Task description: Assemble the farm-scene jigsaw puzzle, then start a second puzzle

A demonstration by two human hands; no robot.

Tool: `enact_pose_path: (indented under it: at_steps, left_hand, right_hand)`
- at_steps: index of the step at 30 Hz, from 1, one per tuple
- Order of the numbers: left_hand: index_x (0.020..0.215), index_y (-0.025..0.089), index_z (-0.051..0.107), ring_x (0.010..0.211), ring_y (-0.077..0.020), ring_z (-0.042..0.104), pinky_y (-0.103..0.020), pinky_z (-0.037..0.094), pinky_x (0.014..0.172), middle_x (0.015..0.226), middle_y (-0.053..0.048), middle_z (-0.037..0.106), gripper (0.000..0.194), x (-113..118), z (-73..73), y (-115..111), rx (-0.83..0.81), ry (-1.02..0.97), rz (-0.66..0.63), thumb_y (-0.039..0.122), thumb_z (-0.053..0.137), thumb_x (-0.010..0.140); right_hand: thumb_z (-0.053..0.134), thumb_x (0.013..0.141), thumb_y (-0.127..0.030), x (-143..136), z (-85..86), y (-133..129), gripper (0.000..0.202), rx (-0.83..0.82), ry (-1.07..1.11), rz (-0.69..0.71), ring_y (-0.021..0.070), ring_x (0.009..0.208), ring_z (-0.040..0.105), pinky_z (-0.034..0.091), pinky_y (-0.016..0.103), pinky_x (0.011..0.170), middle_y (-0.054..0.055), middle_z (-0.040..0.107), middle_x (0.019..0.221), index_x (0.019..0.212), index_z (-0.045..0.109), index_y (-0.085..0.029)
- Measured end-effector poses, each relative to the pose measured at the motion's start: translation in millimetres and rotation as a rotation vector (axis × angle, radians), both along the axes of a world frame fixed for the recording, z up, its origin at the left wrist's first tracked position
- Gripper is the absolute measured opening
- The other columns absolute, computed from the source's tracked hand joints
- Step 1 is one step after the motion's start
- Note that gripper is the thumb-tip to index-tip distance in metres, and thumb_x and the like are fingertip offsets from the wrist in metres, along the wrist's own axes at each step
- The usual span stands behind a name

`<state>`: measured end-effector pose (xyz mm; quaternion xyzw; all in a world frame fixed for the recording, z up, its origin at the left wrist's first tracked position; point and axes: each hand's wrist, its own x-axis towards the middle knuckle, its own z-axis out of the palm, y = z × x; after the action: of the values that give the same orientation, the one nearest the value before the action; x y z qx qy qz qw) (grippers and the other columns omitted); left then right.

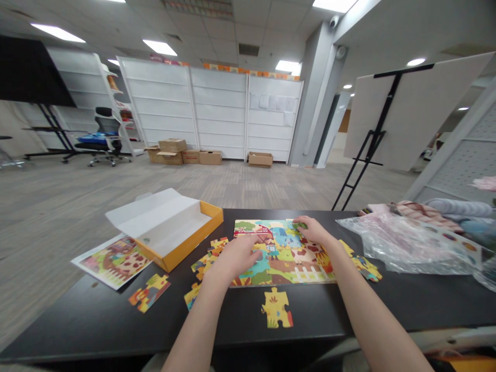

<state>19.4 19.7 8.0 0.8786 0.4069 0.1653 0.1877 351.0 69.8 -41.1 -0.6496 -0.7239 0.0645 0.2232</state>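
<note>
A colourful farm-scene jigsaw puzzle (284, 254) lies on the black table, its pieces joined into a rectangle. My left hand (241, 254) rests over its left part, fingers stretched out and thumb apart, covering some of the picture. At the upper right of the puzzle, my right hand (312, 231) has thumb and forefinger around a puzzle piece (299, 225); the other fingers curl over the edge. A loose yellow piece (277, 308) lies just in front of the puzzle. More loose pieces (205, 265) sit beside my left forearm, and others (366, 266) lie right of my right forearm.
An open yellow box (186, 245) stands at the left on a printed picture sheet (116, 263). Near it are joined loose pieces (150, 293). Crumpled clear plastic (403, 243) and folded cloths (430, 214) occupy the right of the table (248, 323). An easel (368, 139) stands behind.
</note>
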Motion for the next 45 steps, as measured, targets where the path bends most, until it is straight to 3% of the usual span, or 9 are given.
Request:
enact_pose_path:
  at_steps: [14, 21, 28, 31, 38, 45]
  left_hand:
    - [0.115, 0.023, 0.067, 0.112, -0.0250, 0.065, -0.035, 0.049, 0.097, 0.123, -0.007, 0.070, 0.029, -1.6, 0.9, -1.4, -0.004, -0.009, -0.001, 0.028, 0.057, 0.088]
    - [0.111, 0.021, 0.067, 0.109, -0.0254, 0.066, -0.034, 0.050, 0.093, 0.118, -0.008, 0.072, 0.026, -10.2, 3.7, -0.2, 0.044, -0.019, 0.023, 0.027, 0.055, 0.089]
    - [0.113, 0.022, 0.068, 0.107, -0.0254, 0.066, -0.034, 0.051, 0.090, 0.116, -0.007, 0.072, 0.027, -20.8, 6.1, 4.7, 0.045, 0.000, 0.096, 0.029, 0.056, 0.089]
    - [0.111, 0.022, 0.069, 0.105, -0.0235, 0.067, -0.031, 0.051, 0.089, 0.115, -0.007, 0.073, 0.025, -31.8, 10.4, 7.8, 0.070, -0.032, 0.130, 0.029, 0.053, 0.092]
    - [0.113, 0.024, 0.065, 0.101, -0.0233, 0.069, -0.033, 0.051, 0.083, 0.114, -0.004, 0.074, 0.028, -73.1, 31.1, 1.3, 0.190, -0.009, 0.408, 0.024, 0.045, 0.094]
    - [0.110, 0.020, 0.067, 0.100, -0.0255, 0.069, -0.034, 0.049, 0.087, 0.107, -0.008, 0.075, 0.026, -104.9, 25.6, -17.5, 0.109, 0.164, 0.404, 0.024, 0.049, 0.091]
  right_hand:
    - [0.054, 0.082, -0.006, 0.5, -8.5, 2.5, 0.037, 0.015, 0.001, -0.088, 0.0240, 0.112, 0.066, 0.047, 0.036, 0.104, 0.008, 0.073, 0.119, 0.110, 0.073, -0.021]
    - [0.044, 0.085, -0.005, 5.2, 1.0, 0.7, 0.041, 0.120, 0.021, -0.177, 0.0217, 0.113, 0.064, 0.046, 0.035, 0.103, 0.012, 0.069, 0.121, 0.115, 0.070, -0.017]
    - [0.050, 0.087, -0.017, 8.3, 4.4, -1.8, 0.030, 0.196, 0.027, -0.285, 0.0190, 0.084, 0.067, 0.051, 0.032, 0.088, 0.011, 0.071, 0.110, 0.109, 0.070, -0.016]
    - [0.052, 0.087, -0.020, 4.7, 5.9, -4.1, 0.027, 0.228, 0.011, -0.293, 0.0188, 0.081, 0.067, 0.051, 0.031, 0.085, 0.010, 0.071, 0.106, 0.106, 0.070, -0.016]
    - [0.052, 0.088, -0.024, -6.5, 16.8, -7.8, 0.028, 0.249, -0.007, -0.254, 0.0203, 0.079, 0.065, 0.050, 0.033, 0.079, 0.011, 0.072, 0.104, 0.108, 0.070, -0.017]
    - [0.051, 0.088, -0.025, -20.7, 20.2, -10.3, 0.028, 0.215, -0.039, -0.216, 0.0210, 0.080, 0.067, 0.049, 0.031, 0.074, 0.010, 0.074, 0.102, 0.106, 0.072, -0.018]
